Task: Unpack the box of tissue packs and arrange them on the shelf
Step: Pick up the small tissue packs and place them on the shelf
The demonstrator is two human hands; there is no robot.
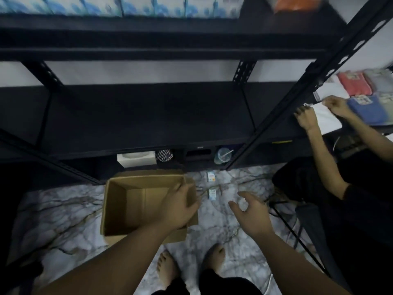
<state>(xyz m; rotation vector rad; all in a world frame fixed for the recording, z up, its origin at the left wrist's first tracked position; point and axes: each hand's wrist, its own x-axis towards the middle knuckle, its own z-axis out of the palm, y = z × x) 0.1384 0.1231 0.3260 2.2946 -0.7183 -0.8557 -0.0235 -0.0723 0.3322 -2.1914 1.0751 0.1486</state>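
Left hand (pixel 179 206) grips the right wall of the cardboard box (pixel 136 205), fingers curled over the rim at its far right corner. Right hand (pixel 253 211) hangs free beside the box, fingers spread and loosely bent, holding nothing, above the marble-patterned floor (pixel 63 213).

The box stands open on the floor in front of the black shelf unit (pixel 148 116); its visible interior shows bare cardboard and no packs. Two small tissue packs (pixel 212 194) lie on the floor just right of the box, one beyond the other. A row of blue-and-white tissue packs (pixel 119 6) already stands on the upper shelf, blurred at the frame's top edge.

Handling, as judged: an emptied carton of this kind is probably light and fairly stiff, yet its walls flex under a one-sided pull, so a hold on two opposite rims would steady it. The loose packs look soft, light and film-wrapped, hence possibly slippery; a pinch across the short sides should suffice.

At right, another person's hands (pixel 306 120) handle folded cloth on a neighbouring shelf.
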